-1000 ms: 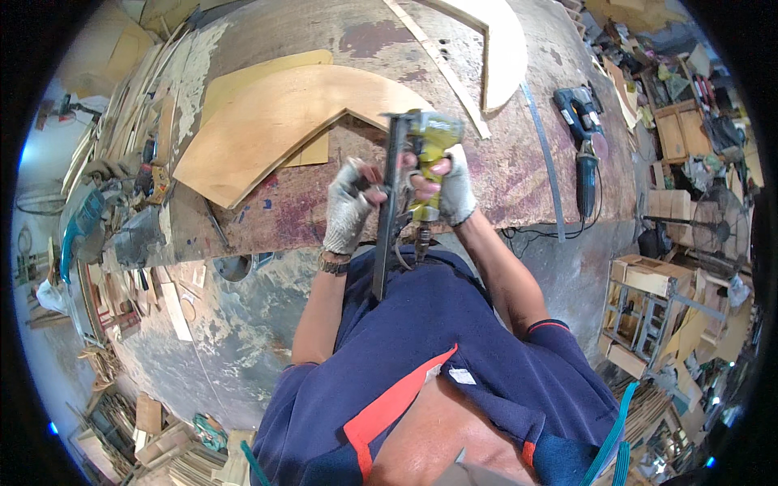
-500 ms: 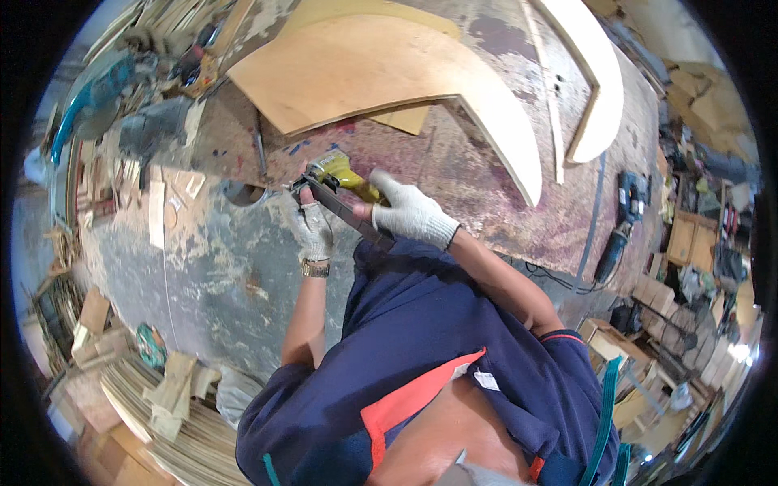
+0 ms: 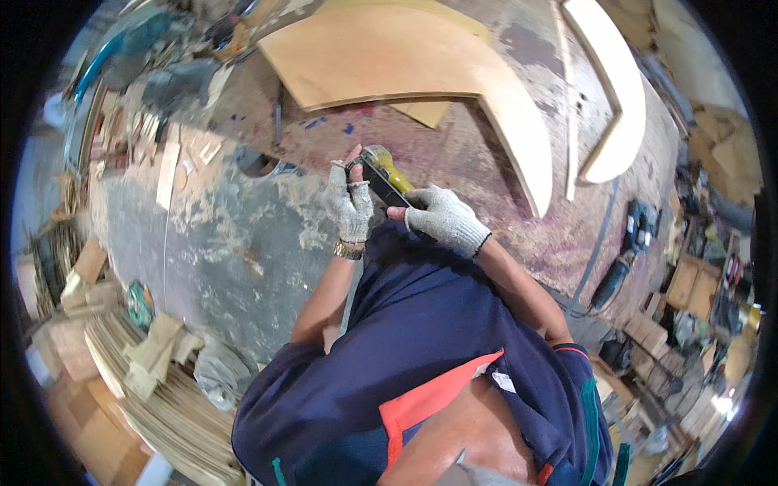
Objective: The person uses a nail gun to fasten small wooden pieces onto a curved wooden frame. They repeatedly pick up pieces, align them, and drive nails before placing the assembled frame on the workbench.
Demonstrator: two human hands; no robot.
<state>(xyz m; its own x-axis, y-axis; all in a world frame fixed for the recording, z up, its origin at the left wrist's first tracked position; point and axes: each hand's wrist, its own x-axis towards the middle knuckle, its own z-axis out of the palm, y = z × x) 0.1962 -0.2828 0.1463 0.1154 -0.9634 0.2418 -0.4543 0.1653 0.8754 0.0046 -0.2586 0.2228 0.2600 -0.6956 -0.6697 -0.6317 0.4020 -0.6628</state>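
Note:
Both of my hands, in off-white knitted gloves with bare fingertips, hold a yellow-green nail gun [image 3: 394, 172] with a long dark magazine, just above my lap at the bench edge. My left hand [image 3: 352, 209] is closed around its front end, thumb along the magazine. My right hand [image 3: 445, 217] grips the rear end of the magazine and the handle, its thumb on the near side; most of its fingers are hidden behind the tool. A curved plywood panel [image 3: 405, 61] lies on the workbench [image 3: 486, 198] beyond the tool.
A second curved piece [image 3: 620, 89] and a thin wooden strip [image 3: 570, 121] lie to the right. A corded power tool [image 3: 628, 243] rests near the bench's right edge. Stacked wood strips [image 3: 154, 405] stand at lower left. A round hole [image 3: 255, 164] shows left of my hands.
The nail gun has turned in my hands, so its magazine looks shorter and less of its yellow body shows. My hands have drawn slightly closer together. The whole view has shifted.

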